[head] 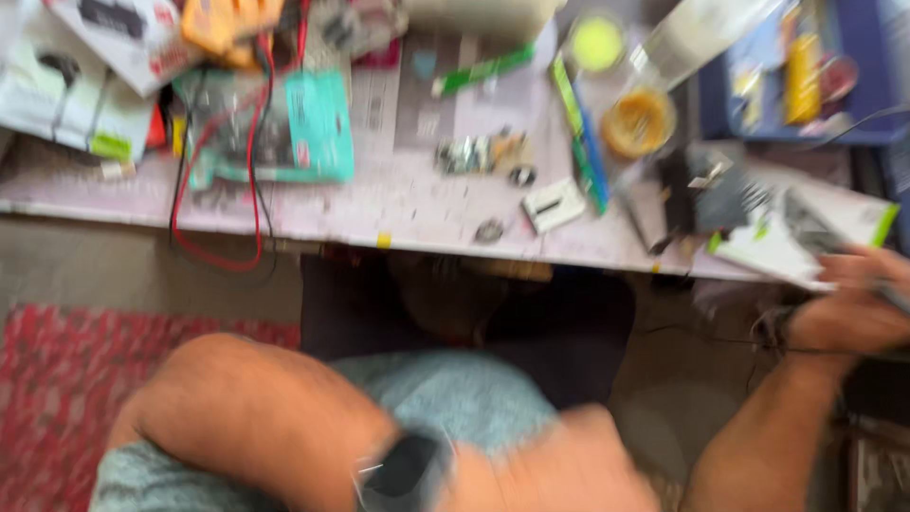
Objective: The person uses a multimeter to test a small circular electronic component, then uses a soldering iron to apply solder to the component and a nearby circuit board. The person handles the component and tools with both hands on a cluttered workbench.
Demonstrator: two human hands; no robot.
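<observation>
Right hand (848,308) grips a blurred white-and-green box (806,232); fingers curled.

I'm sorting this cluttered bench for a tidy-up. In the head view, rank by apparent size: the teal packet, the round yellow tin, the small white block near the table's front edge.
1. teal packet
2. round yellow tin
3. small white block
The picture is blurred, and the last two look close in size.

A teal flat package (284,128) lies far left on the table. White boxes (71,90) sit farther left. A white-and-green box (815,237) lies right.
</observation>
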